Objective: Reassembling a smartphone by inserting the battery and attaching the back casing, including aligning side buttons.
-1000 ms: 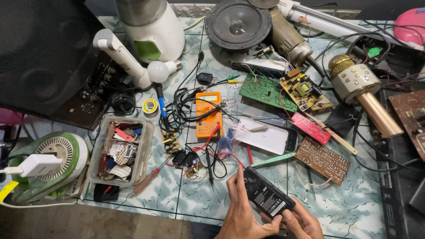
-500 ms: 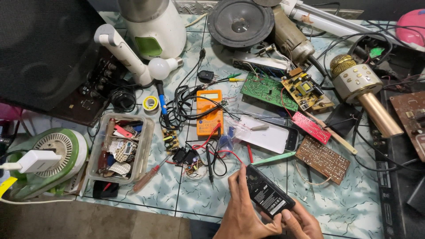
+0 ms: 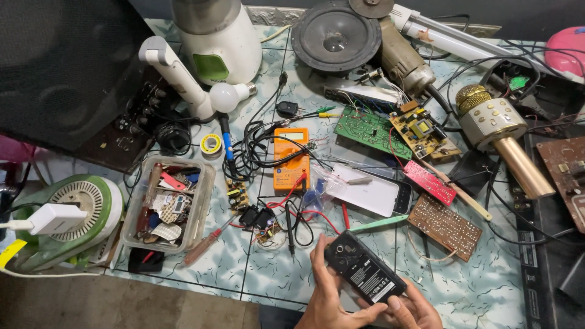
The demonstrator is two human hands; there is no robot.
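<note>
Your left hand [image 3: 326,298] and right hand [image 3: 414,311] share one black phone [image 3: 364,274], back side up, low over the tiled tabletop [image 3: 268,280]. Left grip: fingers clamped along the phone's near long edge. Right grip: fingers closed around its lower end. Just beyond the grip lie red and black probe leads [image 3: 292,216]; farther beyond, an orange multimeter [image 3: 290,159]. To its right sits a brown perforated board [image 3: 445,225].
</note>
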